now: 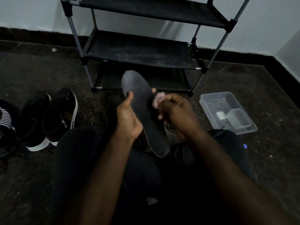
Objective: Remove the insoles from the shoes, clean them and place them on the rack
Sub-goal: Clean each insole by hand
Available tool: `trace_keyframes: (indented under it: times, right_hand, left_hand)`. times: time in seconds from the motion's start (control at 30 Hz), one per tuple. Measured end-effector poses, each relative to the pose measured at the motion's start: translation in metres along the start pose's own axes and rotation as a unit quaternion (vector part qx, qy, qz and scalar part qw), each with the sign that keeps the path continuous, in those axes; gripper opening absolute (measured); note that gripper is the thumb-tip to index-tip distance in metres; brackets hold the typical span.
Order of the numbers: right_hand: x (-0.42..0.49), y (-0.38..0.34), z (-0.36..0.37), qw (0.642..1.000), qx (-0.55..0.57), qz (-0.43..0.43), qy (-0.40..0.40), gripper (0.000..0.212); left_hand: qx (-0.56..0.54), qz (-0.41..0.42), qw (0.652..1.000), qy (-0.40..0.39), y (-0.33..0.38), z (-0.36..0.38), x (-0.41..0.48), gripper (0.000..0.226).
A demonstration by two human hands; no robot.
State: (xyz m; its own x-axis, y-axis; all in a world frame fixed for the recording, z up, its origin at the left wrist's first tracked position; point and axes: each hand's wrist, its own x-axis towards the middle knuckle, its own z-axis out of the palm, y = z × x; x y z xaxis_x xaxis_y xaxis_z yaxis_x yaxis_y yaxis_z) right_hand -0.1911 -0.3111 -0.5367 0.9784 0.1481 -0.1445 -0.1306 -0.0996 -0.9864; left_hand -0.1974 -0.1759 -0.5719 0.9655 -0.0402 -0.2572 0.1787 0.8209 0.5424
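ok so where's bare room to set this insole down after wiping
On the rack the middle shelf and upper shelf look bare. Open floor lies right of the rack behind the tub, and left of it behind the shoes. Crowded at the lap: left hand grips the insole, right hand holds a cloth.

Matt insole (142,109); clear plastic tub (227,111).

Dim, grainy scene; right hand (174,111) motion-blurred, wide-angle edges bowed.
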Motion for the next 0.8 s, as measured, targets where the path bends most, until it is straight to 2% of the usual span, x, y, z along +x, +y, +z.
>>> trace_keyframes:
  times: [0.1,0.17,0.23,0.37,0.43,0.53,0.6,0.73,0.8]
  right_hand:
    - [0.004,-0.010,-0.013,0.997,0.069,-0.002,0.020,0.013]
    - [0.006,-0.013,-0.016,0.997,0.081,-0.019,0.006,0.020]
    - [0.007,-0.013,-0.014,0.997,0.068,-0.044,-0.022,0.015]
    - [0.012,-0.009,-0.001,0.995,-0.010,-0.083,-0.045,0.011]
    - [0.014,-0.005,0.005,0.987,-0.083,-0.133,-0.036,0.011]
    - [0.011,0.002,0.013,0.928,-0.280,-0.246,-0.019,0.015]
    - [0.008,0.007,0.014,0.889,-0.356,-0.285,-0.034,0.022]
    - [-0.002,0.014,0.016,0.896,-0.367,-0.242,-0.066,0.014]
    - [-0.006,0.012,0.019,0.887,-0.384,-0.242,-0.090,0.012]
  left_hand:
    - [0.006,0.022,1.000,-0.017,-0.001,-0.005,0.000,0.063]
    - [0.012,0.028,0.999,-0.024,-0.001,-0.003,-0.001,0.061]
    - [0.009,0.031,0.999,-0.023,-0.002,-0.001,0.000,0.062]
    - [0.013,0.011,1.000,-0.017,-0.003,0.001,0.001,0.075]
    - [0.015,0.005,1.000,0.001,-0.003,0.001,0.002,0.077]
    - [0.022,0.013,0.999,0.026,-0.004,-0.001,0.005,0.080]
    - [0.019,0.011,0.999,0.035,-0.003,-0.003,0.007,0.082]
    - [0.010,-0.002,1.000,0.027,-0.005,-0.007,0.009,0.083]
    - [0.009,0.003,1.000,0.026,-0.005,-0.006,0.008,0.079]
